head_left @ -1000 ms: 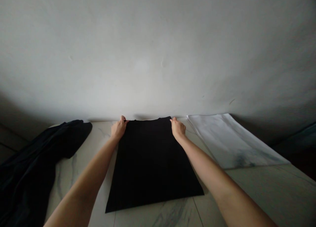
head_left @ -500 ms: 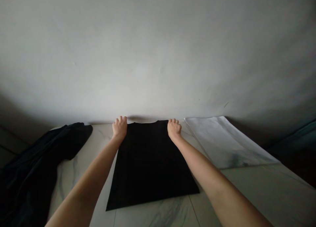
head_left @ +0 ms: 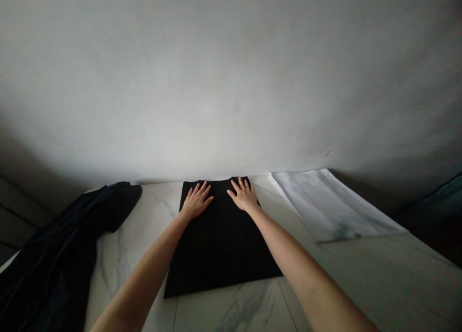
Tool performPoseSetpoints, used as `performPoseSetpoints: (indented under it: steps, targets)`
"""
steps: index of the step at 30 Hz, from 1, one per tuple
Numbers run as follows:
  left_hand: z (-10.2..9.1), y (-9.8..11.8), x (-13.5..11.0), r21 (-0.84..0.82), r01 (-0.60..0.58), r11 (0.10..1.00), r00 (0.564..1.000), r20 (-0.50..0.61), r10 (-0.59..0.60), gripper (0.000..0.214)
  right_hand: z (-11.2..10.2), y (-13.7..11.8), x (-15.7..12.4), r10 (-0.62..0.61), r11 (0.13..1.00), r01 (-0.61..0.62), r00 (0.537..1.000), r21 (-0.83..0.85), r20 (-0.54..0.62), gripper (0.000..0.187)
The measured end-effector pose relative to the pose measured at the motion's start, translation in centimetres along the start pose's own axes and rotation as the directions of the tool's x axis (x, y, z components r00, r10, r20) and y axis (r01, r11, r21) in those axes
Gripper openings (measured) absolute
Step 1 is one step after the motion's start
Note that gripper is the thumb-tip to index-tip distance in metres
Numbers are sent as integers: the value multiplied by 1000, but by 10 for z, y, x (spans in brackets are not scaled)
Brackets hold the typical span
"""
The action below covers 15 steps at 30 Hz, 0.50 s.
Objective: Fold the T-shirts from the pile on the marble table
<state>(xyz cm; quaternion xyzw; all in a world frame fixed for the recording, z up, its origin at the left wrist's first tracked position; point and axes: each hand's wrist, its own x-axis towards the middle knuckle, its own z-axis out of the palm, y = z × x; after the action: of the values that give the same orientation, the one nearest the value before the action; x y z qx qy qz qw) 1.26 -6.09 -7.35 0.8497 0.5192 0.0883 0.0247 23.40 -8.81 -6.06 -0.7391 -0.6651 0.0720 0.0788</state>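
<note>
A black garment, folded into a flat panel wider at the near end, lies in the middle of the marble-patterned surface. It looks like a folded T-shirt, with a slight neckline dip at its far edge. My left hand rests flat on its far left part, fingers spread. On the far right part lies my right hand, palm down with fingers apart. Neither hand grips the cloth.
The marble-patterned surface ends at a plain grey wall. To the right lies a folded white garment with a dark smudged print. A crumpled dark garment is heaped at the left.
Both hands have let go of the far corners of the black garment, moved inward and opened flat on top of it. The view has shifted slightly.
</note>
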Motion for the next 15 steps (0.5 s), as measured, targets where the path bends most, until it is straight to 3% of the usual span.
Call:
performPoseSetpoints:
  steps: [7, 12, 15]
  targets:
    - [-2, -39, 10, -27, 131, 991, 991, -24, -131, 56, 1, 9, 8, 72, 997, -72, 997, 20, 2, 68]
    - [1, -38, 9, -18, 145, 989, 987, -65, -146, 55, 6, 11, 11, 58, 998, -58, 998, 12, -6, 69]
    - [-8, -32, 9, 59, 138, 989, 989, -60, -135, 54, 2, 12, 11, 55, 998, -55, 998, 5, 9, 69]
